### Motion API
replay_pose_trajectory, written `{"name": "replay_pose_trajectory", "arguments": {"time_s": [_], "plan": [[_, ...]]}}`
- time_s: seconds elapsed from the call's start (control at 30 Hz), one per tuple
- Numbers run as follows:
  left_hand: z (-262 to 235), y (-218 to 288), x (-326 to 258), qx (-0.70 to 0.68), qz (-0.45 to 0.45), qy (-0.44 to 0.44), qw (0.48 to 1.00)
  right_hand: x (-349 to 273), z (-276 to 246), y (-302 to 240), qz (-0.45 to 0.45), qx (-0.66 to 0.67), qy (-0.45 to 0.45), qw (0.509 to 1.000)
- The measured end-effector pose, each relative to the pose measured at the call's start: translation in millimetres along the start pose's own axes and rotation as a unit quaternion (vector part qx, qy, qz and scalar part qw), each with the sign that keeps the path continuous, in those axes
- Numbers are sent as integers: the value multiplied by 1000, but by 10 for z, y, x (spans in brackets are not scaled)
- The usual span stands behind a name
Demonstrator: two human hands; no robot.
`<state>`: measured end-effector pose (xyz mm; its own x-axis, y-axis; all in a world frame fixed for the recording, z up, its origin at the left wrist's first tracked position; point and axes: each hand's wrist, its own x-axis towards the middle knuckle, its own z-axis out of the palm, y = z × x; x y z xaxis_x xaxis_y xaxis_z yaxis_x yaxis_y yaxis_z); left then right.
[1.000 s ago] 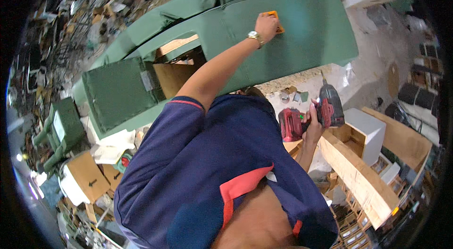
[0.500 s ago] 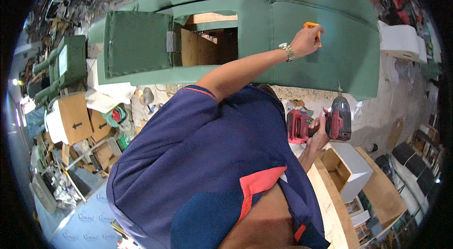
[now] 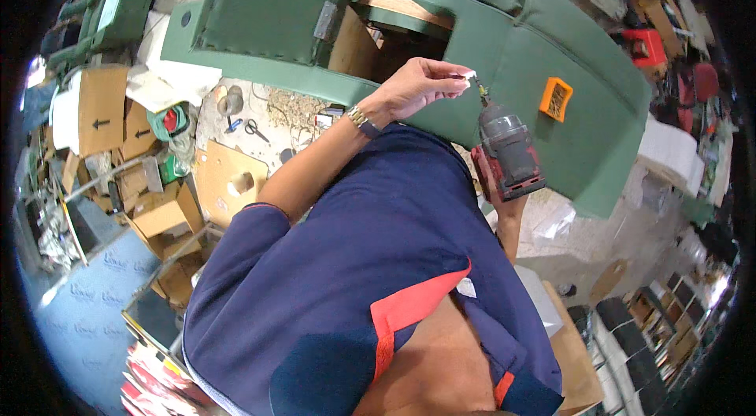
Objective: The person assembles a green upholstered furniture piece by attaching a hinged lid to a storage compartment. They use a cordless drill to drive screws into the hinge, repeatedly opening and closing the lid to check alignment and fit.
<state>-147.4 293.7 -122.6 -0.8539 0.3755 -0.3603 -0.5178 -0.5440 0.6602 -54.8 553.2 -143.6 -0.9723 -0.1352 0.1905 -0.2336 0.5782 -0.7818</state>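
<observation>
A: Nearest to you, your navy shirt with the red trim (image 3: 378,274) fills the middle and hides most of what lies below. What can you make out of your right hand?

B: Little. Your right hand (image 3: 494,194) is mostly hidden behind the red and grey cordless drill (image 3: 508,152) it grips by the handle; only a bit of your fingers and forearm shows under it.

A: And your left hand?

B: Your left hand (image 3: 421,85) is pinched narrow on a small pale thing (image 3: 468,75) at the drill's tip. It's too small to tell what it is. A metal watch (image 3: 361,120) sits on that wrist.

A: Where does the drill point?

B: Up, its bit just beside your fingertips, in front of the green upholstered sofa frame (image 3: 512,46), near its open wooden cavity (image 3: 386,38).

A: Any packages?

B: An orange rectangular box (image 3: 555,98) lies on the green fabric, right of the drill; its contents are blurred. To your left, brown cardboard boxes (image 3: 98,105) with black arrows stand on the floor, scissors (image 3: 255,129) between them and you. Far right, a red crate (image 3: 647,46); cut off at the rim.
</observation>
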Motion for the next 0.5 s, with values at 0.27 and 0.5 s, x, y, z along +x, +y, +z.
{"name": "replay_pose_trajectory", "arguments": {"time_s": [0.27,0.5], "plan": [[-357,181,-373,-187,72,33,979,332,382,-33,-57,-14,-104,993],[-560,295,-499,-234,70,43,969,329,592,-134,-65,-33,-130,989]]}}
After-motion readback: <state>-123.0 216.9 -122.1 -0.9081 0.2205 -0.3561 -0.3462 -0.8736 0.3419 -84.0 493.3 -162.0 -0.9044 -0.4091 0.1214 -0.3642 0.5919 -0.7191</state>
